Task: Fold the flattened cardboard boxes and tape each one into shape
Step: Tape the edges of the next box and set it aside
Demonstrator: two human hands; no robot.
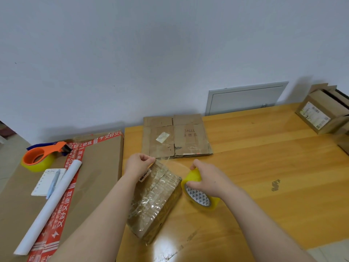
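Note:
A small folded cardboard box (154, 203), wrapped in shiny clear tape, lies on the wooden table (264, 167) in front of me. My left hand (138, 165) pinches the free end of a clear tape strip at the box's far top edge. My right hand (205, 178) grips a yellow tape roll (198, 195) just right of the box, and the strip stretches between the two hands. Beyond the box, flattened cardboard boxes (176, 136) lie stacked near the wall.
A large brown box with red printed tape (98, 167) stands on the left, carrying an orange tape dispenser (41, 156), a white paper roll (51, 203) and a notepad with a pen (48, 181). An open cardboard box (323, 112) sits at the table's far right corner.

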